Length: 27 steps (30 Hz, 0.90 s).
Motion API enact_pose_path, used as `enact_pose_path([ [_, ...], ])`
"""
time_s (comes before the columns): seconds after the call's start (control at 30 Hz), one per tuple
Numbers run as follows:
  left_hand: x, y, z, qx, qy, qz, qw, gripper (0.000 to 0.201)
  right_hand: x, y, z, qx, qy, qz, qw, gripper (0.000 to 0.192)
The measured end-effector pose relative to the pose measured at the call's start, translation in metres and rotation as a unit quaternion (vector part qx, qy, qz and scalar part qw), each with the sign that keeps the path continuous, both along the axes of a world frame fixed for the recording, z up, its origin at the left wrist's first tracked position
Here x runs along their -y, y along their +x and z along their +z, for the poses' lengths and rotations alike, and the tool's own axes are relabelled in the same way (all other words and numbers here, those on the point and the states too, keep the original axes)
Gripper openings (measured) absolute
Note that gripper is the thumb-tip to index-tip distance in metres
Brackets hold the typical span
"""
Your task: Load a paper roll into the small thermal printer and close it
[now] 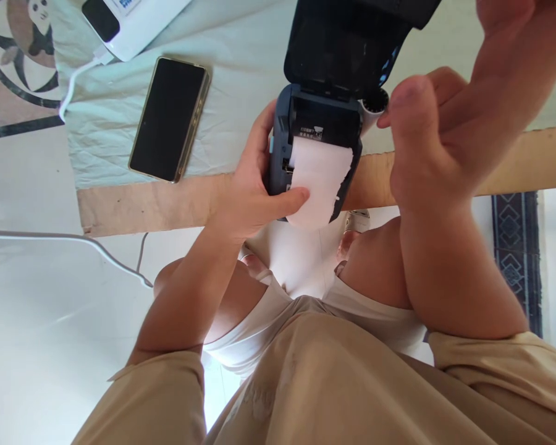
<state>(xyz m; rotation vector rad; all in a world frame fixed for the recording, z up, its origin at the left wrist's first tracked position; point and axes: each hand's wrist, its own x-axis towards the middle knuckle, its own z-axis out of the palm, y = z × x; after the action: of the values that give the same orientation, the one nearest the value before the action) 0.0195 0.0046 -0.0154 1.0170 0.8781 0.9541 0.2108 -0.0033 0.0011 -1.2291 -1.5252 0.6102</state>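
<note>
My left hand (254, 185) grips the left side of a small dark blue label printer (278, 148), thumb pressing on the white paper strip (317, 185) that hangs out of it. The printer's black lid (343, 43) stands open. My right hand (435, 136) is at the printer's right side, fingertips touching the white roller end (373, 108) at the lid hinge. The printer is held over the edge of a wooden board (167, 204), above my knees.
A black phone (170, 118) lies face up on a pale green cloth (241, 68). A white device (130, 21) with a white cable (74, 80) sits at the top left. Another cable (74, 244) runs across the white floor. A patterned rug (516, 253) is at right.
</note>
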Motion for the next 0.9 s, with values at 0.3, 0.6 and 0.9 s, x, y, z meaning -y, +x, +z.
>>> enact_pose_path([
  [0.3, 0.0006, 0.0011, -0.0031, 0.006, 0.005, 0.025, 1.000, 0.081, -0.0080, 0.0025, -0.0062, 0.076, 0.175, 0.037, 0.981, 0.007],
  [0.6, 0.0025, 0.0024, -0.0038, 0.024, 0.010, 0.017, 1.000, 0.075, -0.0040, 0.0027, -0.0069, 0.138, 0.157, 0.069, 0.975, 0.005],
  [0.9, 0.0007, 0.0041, -0.0023, 0.128, -0.009, -0.034, 0.991, 0.033, -0.0022, 0.0044, -0.0073, 0.073, 0.082, 0.104, 0.989, 0.047],
])
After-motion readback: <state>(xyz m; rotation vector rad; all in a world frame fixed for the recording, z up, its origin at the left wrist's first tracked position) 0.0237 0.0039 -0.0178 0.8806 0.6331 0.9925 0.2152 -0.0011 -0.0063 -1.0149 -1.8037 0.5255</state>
